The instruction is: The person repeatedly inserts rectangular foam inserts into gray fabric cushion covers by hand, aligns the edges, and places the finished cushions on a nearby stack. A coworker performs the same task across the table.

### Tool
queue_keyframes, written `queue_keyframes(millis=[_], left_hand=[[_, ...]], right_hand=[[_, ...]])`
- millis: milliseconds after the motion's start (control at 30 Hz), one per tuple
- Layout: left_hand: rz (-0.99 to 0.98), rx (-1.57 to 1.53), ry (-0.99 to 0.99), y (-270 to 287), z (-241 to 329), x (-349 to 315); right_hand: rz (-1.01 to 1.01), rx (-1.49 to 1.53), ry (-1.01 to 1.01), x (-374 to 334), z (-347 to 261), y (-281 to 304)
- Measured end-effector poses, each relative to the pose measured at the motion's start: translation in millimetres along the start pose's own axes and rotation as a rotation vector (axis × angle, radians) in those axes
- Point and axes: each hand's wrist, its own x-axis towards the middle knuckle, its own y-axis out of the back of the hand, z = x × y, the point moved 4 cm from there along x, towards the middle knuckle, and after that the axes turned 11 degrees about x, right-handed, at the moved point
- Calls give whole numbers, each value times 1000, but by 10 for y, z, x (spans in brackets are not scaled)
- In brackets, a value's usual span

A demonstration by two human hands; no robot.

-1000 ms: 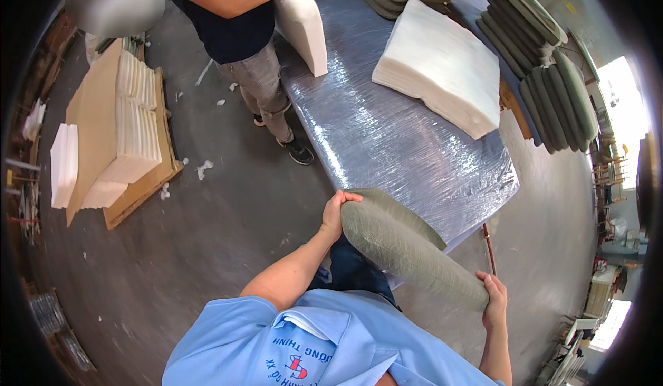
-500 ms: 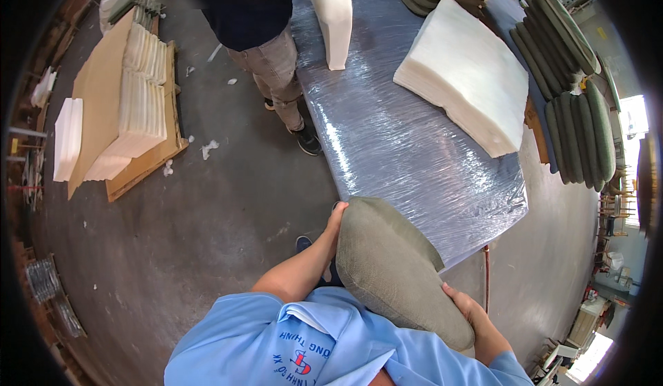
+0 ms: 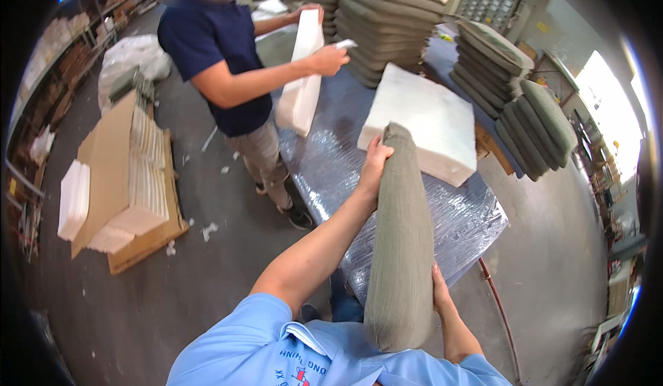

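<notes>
A grey-green fabric cushion [image 3: 400, 248] stands on edge in front of my chest, its long narrow side facing up. Near its far end my left hand [image 3: 376, 161] grips the left side, with the thumb at the top edge. My right hand [image 3: 442, 293] holds the near right side; some of its fingers are hidden behind the cushion. Beyond lies a thick stack of white padding sheets [image 3: 421, 113] on a table wrapped in clear film [image 3: 331, 179]. The cushion's far end overlaps that stack in view.
Across the table's left side a co-worker [image 3: 214, 75] holds a white padding block [image 3: 302, 75]. Tall piles of grey-green cushions [image 3: 390, 20] stand at the back, more cushions [image 3: 532, 134] at the right. White sheets and cardboard [image 3: 110, 158] rest on a pallet at left. A red hose [image 3: 497, 293] hangs by the table.
The cushion has turned from lying broadside to standing on edge, its far end now farther over the table. My left hand has moved forward with it. The view has tilted up, showing more of the co-worker.
</notes>
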Motion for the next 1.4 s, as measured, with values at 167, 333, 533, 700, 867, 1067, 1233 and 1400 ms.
queue_keyframes(millis=[167, 333, 533, 700, 867, 1067, 1233, 1400], left_hand=[[-344, 218, -172, -741, -25, -49], [-305, 455, -306, -903, -695, 15], [-397, 453, -189, -845, -725, 150], [-529, 378, -58, -947, -498, 219], [-453, 369, 159, -656, -736, 860], [-433, 273, 61, -675, -819, 1236], [-415, 264, -25, -1020, -624, 949], [-374, 492, -121, -1025, -638, 861]], right_hand=[[93, 418, -155, 527, 346, -547], [-39, 384, 123, 705, 365, -643], [195, 160, 456, 1035, -1531, -590], [84, 65, 593, 1563, -2409, -664], [75, 50, 739, 1772, -2629, -927], [90, 81, 822, 1784, -2707, -1035], [181, 112, 826, 1700, -2827, -1022], [419, -72, 845, 1677, -3030, -1121]])
